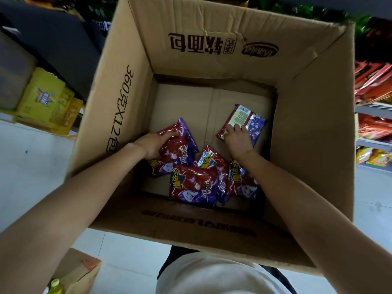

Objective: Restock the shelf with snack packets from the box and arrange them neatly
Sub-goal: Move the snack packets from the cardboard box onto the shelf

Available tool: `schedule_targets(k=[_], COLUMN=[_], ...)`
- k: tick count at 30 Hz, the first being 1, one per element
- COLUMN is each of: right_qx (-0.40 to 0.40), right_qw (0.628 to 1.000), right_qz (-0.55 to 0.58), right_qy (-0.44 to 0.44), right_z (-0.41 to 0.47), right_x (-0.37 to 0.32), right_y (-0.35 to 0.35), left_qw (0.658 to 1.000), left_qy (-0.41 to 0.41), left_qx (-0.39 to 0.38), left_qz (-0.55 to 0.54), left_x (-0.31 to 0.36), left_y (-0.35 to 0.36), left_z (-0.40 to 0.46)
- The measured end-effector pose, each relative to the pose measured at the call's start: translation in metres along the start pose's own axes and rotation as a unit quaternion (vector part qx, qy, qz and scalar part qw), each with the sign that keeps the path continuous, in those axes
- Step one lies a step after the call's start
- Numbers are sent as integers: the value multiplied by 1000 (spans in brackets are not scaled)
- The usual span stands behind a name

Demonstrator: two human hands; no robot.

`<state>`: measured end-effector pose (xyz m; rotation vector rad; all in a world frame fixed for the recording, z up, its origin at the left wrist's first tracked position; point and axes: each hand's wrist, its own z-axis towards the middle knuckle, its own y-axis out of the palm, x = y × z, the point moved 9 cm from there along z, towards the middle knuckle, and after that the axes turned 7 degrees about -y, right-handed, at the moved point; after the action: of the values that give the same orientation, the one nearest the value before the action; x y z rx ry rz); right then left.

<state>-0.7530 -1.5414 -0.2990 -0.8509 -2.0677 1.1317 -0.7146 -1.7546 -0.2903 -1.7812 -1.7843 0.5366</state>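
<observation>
Already both hands are placed deep in the cardboard box (222, 60): the left hand (151, 146) grips a red-purple snack packet (178, 143), the right hand (238, 140) pinches a face-down packet (241, 117) lying farther right.

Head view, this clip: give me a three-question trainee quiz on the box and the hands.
1. True or false: the left hand grips a red and purple packet inside the cardboard box.
2. The packet under the right hand lies: A) printed front up, B) label side up, C) on the shelf.
3. Fill in: the loose packets lie bunched towards the ____ wall of the box, nearest the person.

Key
1. True; its fingers curl round the packet.
2. B; the pale label panel faces up, apart from the others.
3. Near.
</observation>
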Motion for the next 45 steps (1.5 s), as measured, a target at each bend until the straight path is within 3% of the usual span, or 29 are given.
schedule_targets(k=[8,10,14,20,24,27,35,40,45], right_qx=[95,135,248,397,405,402,477,496,503], right_qw=[980,975,939,863,846,848,833,822,777], right_qz=[132,113,190,291,335,337,272,279,376], right_qy=[115,133,141,117,95,71,60,26,36], right_z=[-20,-30,-60,-113,-138,-155,-212,-238,-242], right_x=[68,84,105,133,156,168,212,244,298], right_y=[-97,-125,-172,-213,-233,-251,-298,-334,-364], left_qw=[986,977,944,854,784,753,739,728,672], left_qy=[46,49,54,73,95,110,171,183,185], left_qx=[155,206,256,333,380,386,388,435,406], left_qz=[29,-27,-201,-392,-482,-522,-523,-498,-591], left_x=[25,22,8,8,22,39,88,104,115], left_y=[-91,-126,-177,-206,-224,-235,-270,-301,-325], left_z=[-27,-45,-93,-140,-158,-164,-181,-190,-181])
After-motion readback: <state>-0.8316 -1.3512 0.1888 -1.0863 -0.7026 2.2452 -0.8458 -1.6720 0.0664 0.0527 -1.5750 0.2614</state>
